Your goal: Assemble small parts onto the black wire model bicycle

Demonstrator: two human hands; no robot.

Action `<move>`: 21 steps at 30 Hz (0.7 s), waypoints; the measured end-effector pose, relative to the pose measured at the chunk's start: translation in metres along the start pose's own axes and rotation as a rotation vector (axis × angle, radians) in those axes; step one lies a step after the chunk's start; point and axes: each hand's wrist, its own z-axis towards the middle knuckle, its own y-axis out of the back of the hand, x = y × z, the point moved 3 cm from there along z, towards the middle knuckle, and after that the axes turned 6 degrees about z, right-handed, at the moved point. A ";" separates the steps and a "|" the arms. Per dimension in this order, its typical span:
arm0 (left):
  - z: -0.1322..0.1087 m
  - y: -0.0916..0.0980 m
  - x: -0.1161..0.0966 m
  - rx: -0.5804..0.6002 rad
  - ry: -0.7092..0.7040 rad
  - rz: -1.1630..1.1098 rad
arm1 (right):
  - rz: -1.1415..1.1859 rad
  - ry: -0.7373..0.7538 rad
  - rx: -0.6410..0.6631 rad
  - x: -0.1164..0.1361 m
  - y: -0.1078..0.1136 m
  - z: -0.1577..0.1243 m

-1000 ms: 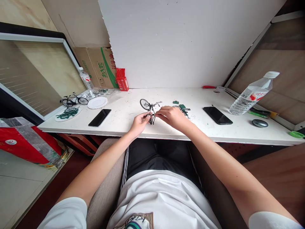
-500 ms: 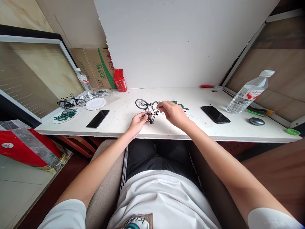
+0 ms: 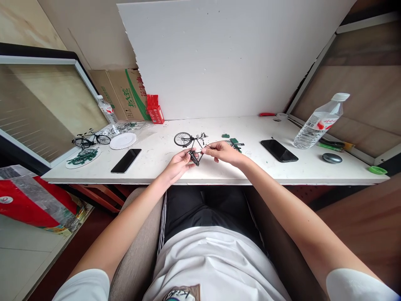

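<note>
A small black model bicycle [image 3: 194, 157], with one wheel [image 3: 183, 139] showing at its far left end, is held tilted above the table near the front edge. My left hand [image 3: 180, 165] is closed on the lower frame, thumb on top and fingers beneath. From the other side, the fingertips of my right hand [image 3: 222, 151] pinch the model's frame close to the left hand's grip. Whether a small part sits between those fingertips is too small to tell. Behind the right hand lie green and black model pieces [image 3: 234, 143], partly hidden by it.
On the left are another model bicycle [image 3: 90, 139], a white disc [image 3: 123, 141], a plate of green parts [image 3: 82, 159] and a phone [image 3: 125, 161]. To the right stand a second phone [image 3: 279, 150], a water bottle [image 3: 321, 121], a grey oval object [image 3: 332, 158] and a green lid [image 3: 377, 170].
My right hand has come down and slightly left, from the handlebar area to the lower frame. The left hand keeps its grip. The view has shifted slightly.
</note>
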 end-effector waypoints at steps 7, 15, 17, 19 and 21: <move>-0.002 -0.005 -0.009 -0.005 -0.056 0.156 | 0.031 -0.019 -0.050 -0.004 0.003 0.003; -0.005 -0.006 -0.020 0.009 -0.093 0.186 | 0.175 -0.026 -0.058 -0.006 0.002 0.004; -0.006 -0.006 -0.021 0.010 -0.091 0.201 | 0.196 -0.029 -0.069 -0.008 0.002 0.005; -0.006 -0.007 -0.021 0.016 -0.090 0.207 | 0.221 -0.038 -0.068 -0.009 0.000 0.005; -0.008 -0.010 -0.022 0.037 -0.083 0.205 | 0.255 -0.049 -0.059 -0.010 -0.002 0.006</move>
